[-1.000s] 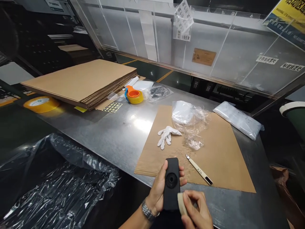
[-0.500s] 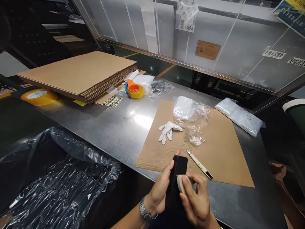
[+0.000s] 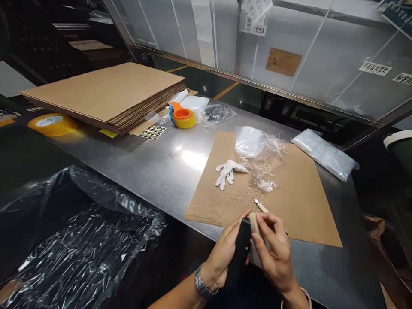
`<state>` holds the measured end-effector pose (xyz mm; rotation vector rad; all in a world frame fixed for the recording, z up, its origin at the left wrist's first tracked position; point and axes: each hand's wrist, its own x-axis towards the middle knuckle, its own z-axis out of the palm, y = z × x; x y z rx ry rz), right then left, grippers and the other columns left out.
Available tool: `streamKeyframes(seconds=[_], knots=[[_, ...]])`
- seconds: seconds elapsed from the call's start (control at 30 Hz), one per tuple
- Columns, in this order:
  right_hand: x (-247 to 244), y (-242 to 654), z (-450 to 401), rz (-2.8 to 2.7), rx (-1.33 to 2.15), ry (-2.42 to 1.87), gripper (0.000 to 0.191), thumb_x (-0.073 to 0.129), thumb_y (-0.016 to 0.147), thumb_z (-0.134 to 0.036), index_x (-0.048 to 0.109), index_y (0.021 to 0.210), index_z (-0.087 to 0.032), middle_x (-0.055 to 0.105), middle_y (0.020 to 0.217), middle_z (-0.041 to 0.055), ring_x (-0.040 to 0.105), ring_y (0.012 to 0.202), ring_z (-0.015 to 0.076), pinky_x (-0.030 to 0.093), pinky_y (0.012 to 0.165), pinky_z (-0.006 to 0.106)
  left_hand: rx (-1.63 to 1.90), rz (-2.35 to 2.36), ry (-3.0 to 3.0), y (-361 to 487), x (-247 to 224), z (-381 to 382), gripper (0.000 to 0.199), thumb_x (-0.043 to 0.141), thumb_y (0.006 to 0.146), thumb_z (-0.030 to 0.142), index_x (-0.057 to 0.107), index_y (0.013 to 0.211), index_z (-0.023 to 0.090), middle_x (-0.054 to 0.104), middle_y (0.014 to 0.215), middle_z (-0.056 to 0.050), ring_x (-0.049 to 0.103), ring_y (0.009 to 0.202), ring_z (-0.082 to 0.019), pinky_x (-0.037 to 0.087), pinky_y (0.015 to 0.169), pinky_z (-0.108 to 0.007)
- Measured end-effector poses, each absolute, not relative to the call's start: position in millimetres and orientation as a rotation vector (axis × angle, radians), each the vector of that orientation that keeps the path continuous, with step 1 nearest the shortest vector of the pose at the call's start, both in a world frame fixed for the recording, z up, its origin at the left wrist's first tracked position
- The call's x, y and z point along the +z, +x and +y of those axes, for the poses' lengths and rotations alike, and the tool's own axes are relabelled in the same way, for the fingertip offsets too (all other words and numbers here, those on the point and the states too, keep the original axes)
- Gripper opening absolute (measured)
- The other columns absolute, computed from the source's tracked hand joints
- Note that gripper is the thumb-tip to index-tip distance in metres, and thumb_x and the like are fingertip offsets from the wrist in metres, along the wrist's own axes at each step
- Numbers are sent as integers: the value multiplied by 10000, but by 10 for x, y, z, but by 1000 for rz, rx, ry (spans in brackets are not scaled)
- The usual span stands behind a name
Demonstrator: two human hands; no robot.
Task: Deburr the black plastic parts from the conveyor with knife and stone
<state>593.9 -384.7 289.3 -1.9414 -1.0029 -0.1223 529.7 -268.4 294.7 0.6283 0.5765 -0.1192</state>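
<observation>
My left hand [image 3: 222, 253] is wrapped round a black, flat, rectangular object [image 3: 238, 257] with rounded corners. It is held tilted on its edge in front of me. Pinched in my right hand [image 3: 277, 251] is a small beige pad [image 3: 254, 225], which meets the upper end of the black object. Just beyond the right hand, a pale-handled tool with a pointed metal tip [image 3: 261, 207] lies on a brown cardboard sheet [image 3: 309, 210], its handle partly hidden by the fingers. A white glove [image 3: 229, 171] and crumpled clear plastic [image 3: 265, 178] rest farther up the sheet.
On the metal table [image 3: 154, 167] stand a cardboard stack [image 3: 109, 92], an orange tape dispenser [image 3: 182, 116], a sticker sheet [image 3: 152, 132] and a yellow tape roll [image 3: 53, 124]. A plastic-wrapped packet [image 3: 325, 154] lies right. Black plastic sheeting [image 3: 80, 240] fills the lower left.
The beige pad has moved from the black object's broad face up to its upper end. The black object has turned more edge-on, and my right hand now covers part of the tool's handle.
</observation>
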Motion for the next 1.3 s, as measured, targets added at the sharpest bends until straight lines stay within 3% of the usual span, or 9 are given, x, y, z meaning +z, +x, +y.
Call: streamKeyframes(seconds=[0.13,0.27,0.33,0.5,0.73,0.93,1.3], knots=[[3044,5730,-3837,-1350,-114,-2007,544,509,786,-71,413,1310,-185,458,1067,131,462,934,224,469,753,399,60,685,655,5349,2932,-2596,470,545,793,397,517,1226,218,633,848,-29,573,682,-105,445,676,-208],[3059,5529,-3873,-1534,-118,-2012,409,496,774,-105,531,1179,-142,513,937,130,466,776,202,477,606,333,19,743,655,5340,2950,-2545,572,580,758,419,414,1292,301,590,764,7,522,529,-86,389,480,-198],[3062,5535,-3869,-1494,-161,-2034,397,483,786,-115,527,1180,-145,514,941,134,465,772,203,475,605,335,25,715,653,5327,2968,-2561,591,621,737,354,413,1288,308,590,770,10,512,527,-75,372,471,-183],[3131,5712,-3796,-1283,-160,-2189,440,490,811,-110,467,1248,-155,483,1007,140,471,891,223,467,740,388,115,646,616,5295,2957,-2635,481,667,695,192,552,1162,202,616,879,-23,555,769,-91,424,748,-175],[2983,5464,-3976,-1492,-21,-1942,475,504,755,-92,476,1225,-155,482,933,117,451,762,181,454,608,316,-28,706,556,5225,2816,-2552,711,604,696,132,329,1323,321,532,645,31,481,473,-77,383,430,-180],[2958,5489,-4061,-1483,110,-1807,519,492,751,-75,444,1261,-161,439,1009,122,443,854,202,455,655,332,-18,715,527,5221,2876,-2550,668,577,722,138,335,1309,346,524,672,26,477,482,-77,423,431,-198],[2841,5488,-3999,-1235,257,-1536,418,428,867,-188,402,1282,-238,409,1117,113,456,972,228,473,747,386,37,688,481,5170,2997,-2529,594,582,746,155,381,1281,316,551,736,5,525,561,-77,416,462,-161]])
